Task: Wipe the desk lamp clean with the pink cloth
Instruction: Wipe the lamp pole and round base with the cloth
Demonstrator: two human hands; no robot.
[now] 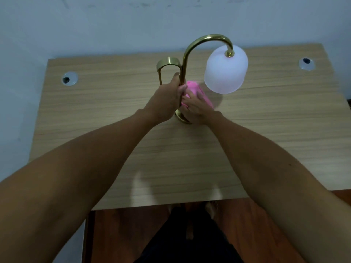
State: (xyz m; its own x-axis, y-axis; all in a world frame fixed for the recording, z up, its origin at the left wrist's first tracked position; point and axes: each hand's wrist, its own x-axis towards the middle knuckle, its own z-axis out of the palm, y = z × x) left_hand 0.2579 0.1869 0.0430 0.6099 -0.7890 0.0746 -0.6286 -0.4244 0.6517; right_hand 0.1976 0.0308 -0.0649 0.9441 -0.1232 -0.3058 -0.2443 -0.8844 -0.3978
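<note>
A desk lamp stands on the wooden desk, with a curved brass stem (191, 48), a frosted white shade (226, 70) hanging at the right and a brass loop handle (168, 63) at the left. My left hand (167, 99) is closed around the lower stem. My right hand (197, 108) presses the pink cloth (195, 90) against the stem just right of it, low near the brass base (183, 118). Part of the cloth and most of the base are hidden by my hands.
The wooden desk (266, 139) backs onto a pale wall. Two round cable grommets sit in it, one at the left (69, 78) and one at the right (306, 63). The desk's front edge runs below my forearms, with reddish floor beneath.
</note>
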